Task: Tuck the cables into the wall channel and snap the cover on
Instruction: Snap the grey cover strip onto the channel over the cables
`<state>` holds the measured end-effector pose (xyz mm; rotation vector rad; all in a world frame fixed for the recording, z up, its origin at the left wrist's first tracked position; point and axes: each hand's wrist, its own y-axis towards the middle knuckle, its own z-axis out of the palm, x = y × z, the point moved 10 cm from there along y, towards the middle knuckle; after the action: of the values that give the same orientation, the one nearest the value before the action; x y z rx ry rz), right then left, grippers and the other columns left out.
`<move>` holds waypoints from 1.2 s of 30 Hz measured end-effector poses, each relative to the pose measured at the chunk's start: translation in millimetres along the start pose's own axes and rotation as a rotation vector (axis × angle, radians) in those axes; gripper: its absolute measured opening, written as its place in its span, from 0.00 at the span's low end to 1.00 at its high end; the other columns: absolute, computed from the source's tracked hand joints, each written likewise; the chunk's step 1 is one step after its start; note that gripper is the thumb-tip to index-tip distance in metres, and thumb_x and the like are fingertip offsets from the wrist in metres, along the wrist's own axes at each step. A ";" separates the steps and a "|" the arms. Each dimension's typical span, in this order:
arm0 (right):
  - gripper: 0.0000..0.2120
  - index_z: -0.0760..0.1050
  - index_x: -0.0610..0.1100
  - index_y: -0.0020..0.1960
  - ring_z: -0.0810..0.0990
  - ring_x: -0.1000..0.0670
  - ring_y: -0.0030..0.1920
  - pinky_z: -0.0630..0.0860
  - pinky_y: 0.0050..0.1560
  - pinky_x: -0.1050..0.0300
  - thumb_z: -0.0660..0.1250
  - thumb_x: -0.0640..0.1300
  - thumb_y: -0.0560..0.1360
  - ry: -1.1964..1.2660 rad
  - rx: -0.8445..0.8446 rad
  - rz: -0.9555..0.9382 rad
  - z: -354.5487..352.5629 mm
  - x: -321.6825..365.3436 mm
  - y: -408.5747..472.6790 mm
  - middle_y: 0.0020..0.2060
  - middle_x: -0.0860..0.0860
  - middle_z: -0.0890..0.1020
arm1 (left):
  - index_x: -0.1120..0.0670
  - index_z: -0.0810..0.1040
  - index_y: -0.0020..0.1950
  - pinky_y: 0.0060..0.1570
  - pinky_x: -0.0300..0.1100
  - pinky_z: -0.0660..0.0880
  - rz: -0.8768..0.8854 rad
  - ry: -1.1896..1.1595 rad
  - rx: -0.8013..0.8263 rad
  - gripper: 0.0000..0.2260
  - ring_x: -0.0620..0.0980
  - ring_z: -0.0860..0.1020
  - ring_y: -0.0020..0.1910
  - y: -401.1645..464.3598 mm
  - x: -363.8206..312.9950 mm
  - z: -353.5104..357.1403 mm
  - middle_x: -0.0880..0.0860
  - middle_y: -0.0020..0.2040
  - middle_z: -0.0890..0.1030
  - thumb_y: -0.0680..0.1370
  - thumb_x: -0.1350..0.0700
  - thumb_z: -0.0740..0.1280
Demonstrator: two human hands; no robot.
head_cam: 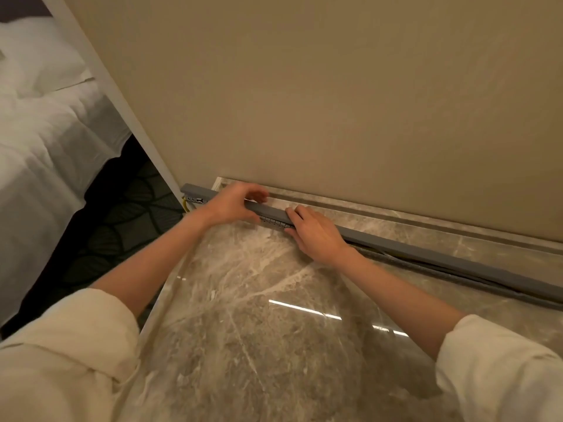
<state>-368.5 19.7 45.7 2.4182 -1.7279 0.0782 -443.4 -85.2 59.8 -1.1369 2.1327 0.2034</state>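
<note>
Two bare hands press a long grey plastic cover (411, 249) onto a channel along the far edge of a glossy brown marble tabletop (259, 315).

Head view: the grey slotted channel (274, 222) runs along the marble ledge at the foot of the beige wall (335, 86), from far left toward the near right. The left hand (231, 204) curls over the cover near its left end, its grip closed around the strip, fingers on the far side and thumb on the near side. The right hand (313, 233) lies just beside it, fingers flat on top, its grip open, pressing rather than grasping. A yellow cable (184, 205) shows at the channel's left end; grey cables (426, 263) show beneath the cover on the right. A white bed (45, 132) stands at left.
</note>
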 end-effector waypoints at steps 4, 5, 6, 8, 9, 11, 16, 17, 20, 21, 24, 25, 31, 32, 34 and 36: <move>0.18 0.68 0.40 0.64 0.77 0.43 0.49 0.72 0.43 0.51 0.59 0.49 0.79 0.036 -0.027 -0.011 -1.5 -2.5 0.1 0.53 0.44 0.77 | 0.57 0.75 0.60 0.57 0.48 0.73 -0.065 0.393 -0.010 0.21 0.54 0.76 0.56 -14.9 35.7 -40.0 0.56 0.58 0.79 0.69 0.57 0.74; 0.17 0.69 0.40 0.64 0.77 0.43 0.48 0.72 0.43 0.51 0.59 0.48 0.79 0.042 -0.031 -0.010 -1.3 -2.6 0.7 0.52 0.44 0.77 | 0.57 0.76 0.60 0.57 0.49 0.72 -0.093 0.419 -0.008 0.20 0.55 0.76 0.55 -18.0 46.7 -47.4 0.56 0.57 0.79 0.70 0.57 0.73; 0.17 0.69 0.39 0.63 0.77 0.43 0.48 0.72 0.42 0.51 0.60 0.48 0.79 0.046 -0.036 -0.009 -0.8 -2.8 1.2 0.51 0.44 0.78 | 0.57 0.76 0.60 0.56 0.48 0.71 -0.108 0.438 -0.004 0.19 0.55 0.75 0.55 -20.4 54.8 -52.6 0.56 0.56 0.79 0.71 0.56 0.73; 0.16 0.70 0.39 0.63 0.78 0.43 0.45 0.73 0.40 0.51 0.61 0.47 0.78 0.047 -0.052 -0.001 -0.6 -2.8 1.4 0.49 0.44 0.78 | 0.57 0.77 0.59 0.54 0.48 0.71 -0.098 0.450 -0.010 0.16 0.55 0.76 0.53 -23.8 60.6 -56.1 0.56 0.55 0.80 0.72 0.55 0.72; 0.16 0.71 0.38 0.62 0.78 0.43 0.44 0.74 0.38 0.51 0.61 0.46 0.78 0.046 -0.063 0.001 -0.6 -2.9 1.2 0.47 0.44 0.79 | 0.58 0.78 0.58 0.54 0.48 0.72 -0.082 0.453 -0.023 0.16 0.55 0.76 0.53 -25.2 60.1 -55.5 0.56 0.55 0.81 0.73 0.55 0.71; 0.16 0.72 0.38 0.62 0.78 0.43 0.41 0.74 0.36 0.51 0.63 0.46 0.77 0.031 -0.092 0.006 0.7 -3.1 -0.5 0.45 0.44 0.79 | 0.58 0.78 0.59 0.53 0.49 0.73 -0.031 0.458 -0.080 0.15 0.57 0.78 0.53 -30.1 57.0 -52.7 0.57 0.54 0.82 0.74 0.57 0.69; 0.18 0.72 0.39 0.62 0.79 0.44 0.42 0.76 0.38 0.51 0.63 0.47 0.76 -0.010 -0.125 0.041 3.1 -2.4 -2.0 0.46 0.44 0.80 | 0.59 0.76 0.62 0.56 0.51 0.74 0.076 0.446 -0.286 0.15 0.57 0.79 0.55 -43.9 56.4 -53.2 0.58 0.56 0.82 0.76 0.59 0.67; 0.18 0.72 0.39 0.62 0.79 0.44 0.44 0.76 0.41 0.51 0.61 0.48 0.76 0.009 -0.108 0.058 2.9 -1.2 0.0 0.48 0.45 0.80 | 0.59 0.77 0.62 0.55 0.52 0.75 0.093 0.451 -0.309 0.15 0.57 0.79 0.54 -44.4 55.8 -52.9 0.58 0.55 0.82 0.76 0.59 0.67; 0.18 0.73 0.42 0.58 0.77 0.46 0.43 0.71 0.41 0.54 0.54 0.49 0.75 0.183 -0.065 0.141 -0.6 7.7 16.2 0.47 0.47 0.78 | 0.60 0.78 0.59 0.50 0.53 0.77 0.143 0.468 -0.361 0.13 0.57 0.80 0.52 -47.8 50.0 -53.0 0.58 0.52 0.83 0.76 0.59 0.67; 0.15 0.74 0.43 0.53 0.77 0.46 0.41 0.69 0.39 0.55 0.52 0.49 0.76 0.260 -0.046 0.177 -0.6 12.3 25.6 0.44 0.47 0.78 | 0.60 0.78 0.59 0.49 0.54 0.77 0.154 0.474 -0.374 0.13 0.57 0.80 0.51 -48.9 49.2 -52.9 0.58 0.51 0.83 0.76 0.59 0.67; 0.18 0.65 0.45 0.33 0.72 0.45 0.35 0.67 0.37 0.53 0.48 0.45 0.80 0.487 0.125 0.312 12.2 27.5 64.5 0.32 0.48 0.72 | 0.60 0.76 0.61 0.51 0.53 0.78 0.155 0.518 -0.396 0.14 0.57 0.79 0.54 -50.9 52.8 -49.0 0.59 0.54 0.82 0.75 0.60 0.67; 0.19 0.62 0.45 0.31 0.71 0.44 0.36 0.67 0.36 0.52 0.47 0.44 0.80 0.517 0.182 0.341 15.6 33.0 77.8 0.31 0.48 0.70 | 0.60 0.75 0.62 0.53 0.52 0.77 0.150 0.542 -0.397 0.16 0.57 0.78 0.56 -51.0 55.4 -46.2 0.59 0.56 0.81 0.75 0.62 0.68; 0.28 0.77 0.35 0.36 0.80 0.43 0.29 0.80 0.40 0.48 0.44 0.47 0.80 0.744 0.411 0.468 52.7 51.7 120.9 0.30 0.40 0.82 | 0.60 0.74 0.64 0.65 0.49 0.70 0.124 0.564 -0.520 0.19 0.58 0.76 0.61 -57.1 63.6 -41.7 0.60 0.60 0.79 0.73 0.67 0.69; 0.29 0.78 0.36 0.33 0.80 0.44 0.27 0.81 0.41 0.51 0.45 0.47 0.80 0.692 0.416 0.468 55.3 52.1 121.3 0.27 0.42 0.82 | 0.61 0.75 0.63 0.68 0.44 0.64 0.118 0.556 -0.556 0.19 0.58 0.76 0.61 -59.4 64.0 -41.7 0.60 0.60 0.79 0.72 0.67 0.69; 0.25 0.79 0.38 0.33 0.82 0.46 0.30 0.81 0.43 0.53 0.50 0.43 0.79 0.564 0.398 0.434 54.2 55.0 122.7 0.29 0.43 0.83 | 0.61 0.76 0.62 0.71 0.32 0.52 0.115 0.514 -0.614 0.19 0.58 0.75 0.61 -63.3 63.3 -43.7 0.61 0.60 0.79 0.72 0.68 0.69; 0.13 0.79 0.38 0.45 0.83 0.43 0.43 0.77 0.43 0.55 0.55 0.37 0.76 0.411 0.347 0.378 45.4 59.5 124.7 0.42 0.42 0.84 | 0.61 0.76 0.62 0.71 0.28 0.49 0.122 0.471 -0.644 0.19 0.56 0.73 0.62 -65.2 63.7 -45.2 0.61 0.59 0.79 0.71 0.68 0.70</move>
<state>-469.0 -82.7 22.6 2.0318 -2.0576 0.9191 -439.2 -186.8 63.8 -1.5254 2.6508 0.7909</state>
